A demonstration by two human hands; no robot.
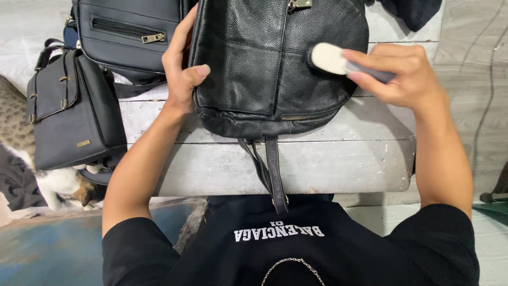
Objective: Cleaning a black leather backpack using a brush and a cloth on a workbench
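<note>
A black pebbled-leather backpack (264,58) lies on a worn white wooden table (338,164), its straps hanging over the near edge. My left hand (182,66) grips the bag's left side, thumb on its front. My right hand (397,71) holds a small applicator with a white foam pad (327,57) and presses the pad against the bag's right side.
A second black bag with a zip pocket (129,34) lies at the back left. A black satchel with brass fittings (69,111) leans at the table's left end. A cat (58,182) lies below it. Dark cloth (413,10) sits at the back right.
</note>
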